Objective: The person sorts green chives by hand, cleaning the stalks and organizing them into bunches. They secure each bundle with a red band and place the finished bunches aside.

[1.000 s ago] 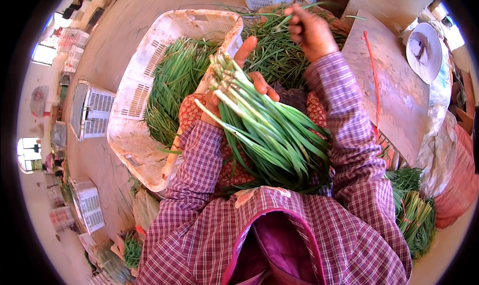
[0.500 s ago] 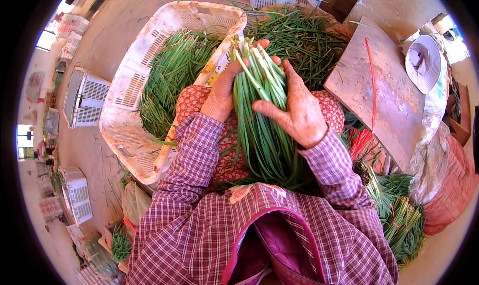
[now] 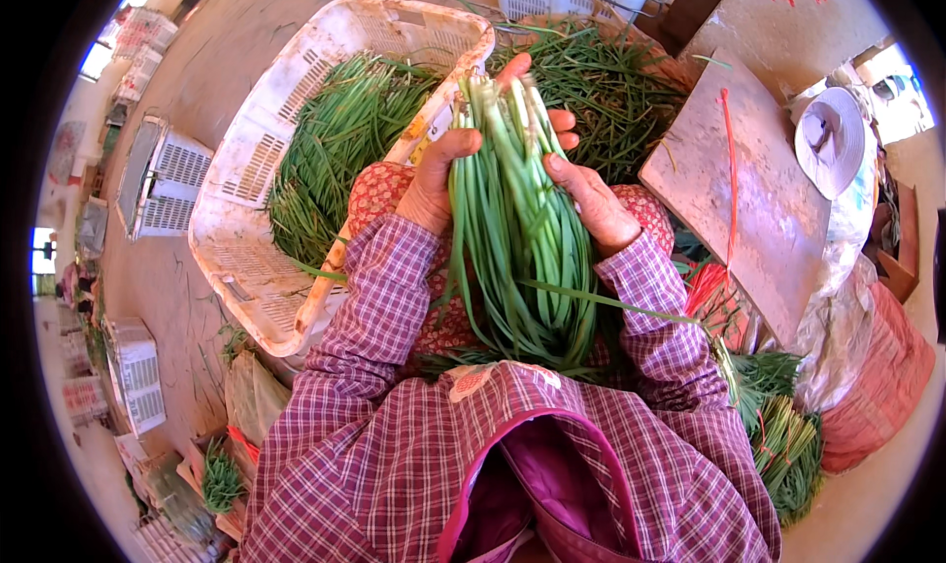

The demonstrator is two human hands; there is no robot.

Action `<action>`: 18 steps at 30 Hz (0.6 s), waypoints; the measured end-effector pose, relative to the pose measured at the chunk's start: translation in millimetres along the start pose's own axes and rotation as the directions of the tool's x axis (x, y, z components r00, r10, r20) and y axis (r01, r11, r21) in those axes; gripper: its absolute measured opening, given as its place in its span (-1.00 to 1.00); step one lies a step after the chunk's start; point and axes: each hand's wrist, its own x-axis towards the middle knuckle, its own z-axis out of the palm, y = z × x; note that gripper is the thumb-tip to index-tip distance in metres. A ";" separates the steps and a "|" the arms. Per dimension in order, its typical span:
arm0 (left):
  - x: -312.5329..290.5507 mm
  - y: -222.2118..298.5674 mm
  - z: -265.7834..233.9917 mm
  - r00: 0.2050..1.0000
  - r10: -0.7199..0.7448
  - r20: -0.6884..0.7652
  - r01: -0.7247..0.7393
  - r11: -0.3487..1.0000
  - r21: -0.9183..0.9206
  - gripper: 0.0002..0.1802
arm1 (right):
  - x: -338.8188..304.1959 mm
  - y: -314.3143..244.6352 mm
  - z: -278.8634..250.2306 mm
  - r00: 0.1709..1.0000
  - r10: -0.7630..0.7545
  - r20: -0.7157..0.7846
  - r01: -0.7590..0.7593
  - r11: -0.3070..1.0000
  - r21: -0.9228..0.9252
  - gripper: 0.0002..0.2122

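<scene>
A thick bunch of garlic chives (image 3: 517, 218) stands over my lap, pale stem ends up and green leaves hanging toward my chest. My left hand (image 3: 439, 174) is closed around its left side, thumb in front and fingers behind the stems. On the other side my right hand (image 3: 601, 208) grips the bunch too, its thumb against the leaves and its fingers partly hidden behind. One long leaf strays from the bunch across my right sleeve. Beneath lies red flowered cloth (image 3: 379, 194) over my legs.
To the left is a dirty white plastic crate (image 3: 236, 238) with loose chives (image 3: 340, 139). A pile of chives (image 3: 621, 90) lies beyond my hands. On the right are a tilted board (image 3: 739, 189) with a red string (image 3: 730, 159), a hat (image 3: 831, 141) and tied bunches (image 3: 788, 445).
My right hand has closed in on the bunch; its thumb, earlier stretched out across the leaves, now presses the bunch's right side. A single leaf now sticks out over my right sleeve.
</scene>
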 end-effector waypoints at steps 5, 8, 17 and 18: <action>3.7 -0.3 -15.5 1.000 0.006 -0.007 -0.006 0.999 0.039 0.09 | -11.8 -27.6 -6.3 0.919 -0.346 -0.187 0.111 0.685 -0.720 -0.52; 1.7 1.0 -11.0 0.997 -0.019 -0.074 0.022 0.999 0.035 0.08 | -14.2 -36.0 -15.0 0.802 -0.547 -0.239 0.297 0.712 -0.636 -0.67; 8.1 -6.8 -3.0 0.990 0.038 -0.137 -0.024 0.995 0.100 0.01 | 6.2 -64.4 33.1 0.706 -0.707 0.044 0.421 0.368 -0.829 -0.84; 5.6 -4.0 -3.5 0.990 0.040 -0.139 -0.027 0.995 0.100 0.01 | 7.9 -73.2 32.8 0.671 -0.737 0.085 0.474 0.338 -0.813 -0.85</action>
